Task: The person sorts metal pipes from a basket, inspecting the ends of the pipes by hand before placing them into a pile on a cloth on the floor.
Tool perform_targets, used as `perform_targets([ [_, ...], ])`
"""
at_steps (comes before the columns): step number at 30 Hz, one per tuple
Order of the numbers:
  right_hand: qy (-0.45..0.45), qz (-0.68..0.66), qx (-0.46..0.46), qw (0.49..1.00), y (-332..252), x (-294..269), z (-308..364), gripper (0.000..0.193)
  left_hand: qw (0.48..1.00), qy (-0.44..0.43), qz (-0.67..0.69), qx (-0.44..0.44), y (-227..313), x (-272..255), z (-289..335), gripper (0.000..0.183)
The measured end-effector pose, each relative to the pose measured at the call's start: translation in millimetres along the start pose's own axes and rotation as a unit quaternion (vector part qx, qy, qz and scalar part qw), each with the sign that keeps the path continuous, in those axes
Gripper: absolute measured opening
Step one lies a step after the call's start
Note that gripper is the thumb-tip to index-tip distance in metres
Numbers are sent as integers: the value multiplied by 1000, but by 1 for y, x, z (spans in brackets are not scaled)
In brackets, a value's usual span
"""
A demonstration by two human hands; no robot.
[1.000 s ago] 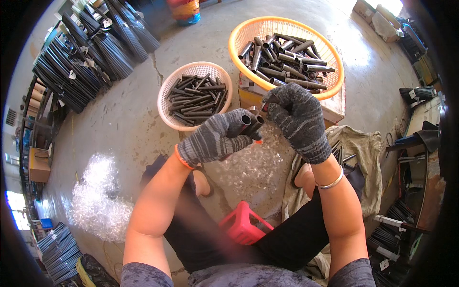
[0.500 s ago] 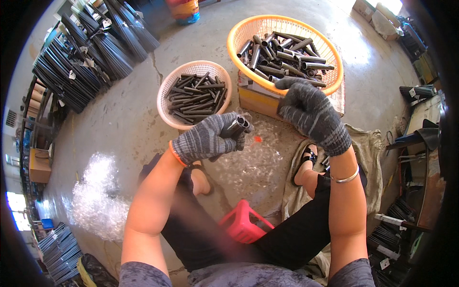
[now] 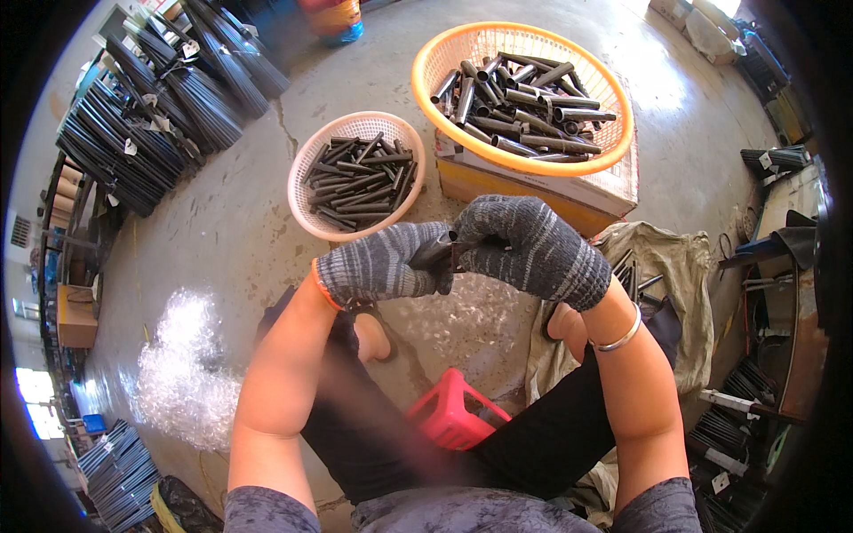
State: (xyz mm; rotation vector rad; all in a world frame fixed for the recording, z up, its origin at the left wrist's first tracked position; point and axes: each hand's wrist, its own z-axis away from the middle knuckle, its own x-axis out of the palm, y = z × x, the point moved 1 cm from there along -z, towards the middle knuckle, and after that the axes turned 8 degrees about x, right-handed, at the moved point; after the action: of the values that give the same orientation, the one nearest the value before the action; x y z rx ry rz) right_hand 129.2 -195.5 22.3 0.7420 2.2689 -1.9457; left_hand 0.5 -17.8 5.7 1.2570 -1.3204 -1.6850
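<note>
My left hand (image 3: 378, 263), in a grey striped knit glove, is closed around a short dark metal tube (image 3: 434, 252). An open end of it points toward my right hand. My right hand (image 3: 530, 247), gloved alike, is closed with its fingertips bunched at that end; what they grip, if anything, is hidden. Beyond my right hand, an orange-rimmed basket (image 3: 418, 80) holds many short dark tubes (image 3: 524, 107) and sits on a cardboard box (image 3: 480, 184). Beyond my left hand stands a smaller pale pink basket (image 3: 296, 200) of thinner dark tubes (image 3: 364, 182).
A red plastic stool (image 3: 451, 410) is between my legs. Clear plastic film (image 3: 185, 377) lies heaped on the left floor, and small scraps lie below my hands. A beige sack (image 3: 689, 258) with tubes is at right. Bundles of long dark tubes (image 3: 133, 133) lean at far left.
My right hand has come from beside the orange-rimmed basket, down and left, to the tube end at my left hand. My left hand keeps its hold.
</note>
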Motion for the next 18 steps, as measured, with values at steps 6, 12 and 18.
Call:
perform_targets([
  [6,-1,-127,169,977,4,-11,2,10,992,18,113,-57,14,7,6,52],
  [12,99,29,129,986,16,-19,1,7,976,60,204,-55,-9,9,10,59],
  [18,162,114,115,973,13,-23,1,9,959,85,260,-69,12,2,10,68],
])
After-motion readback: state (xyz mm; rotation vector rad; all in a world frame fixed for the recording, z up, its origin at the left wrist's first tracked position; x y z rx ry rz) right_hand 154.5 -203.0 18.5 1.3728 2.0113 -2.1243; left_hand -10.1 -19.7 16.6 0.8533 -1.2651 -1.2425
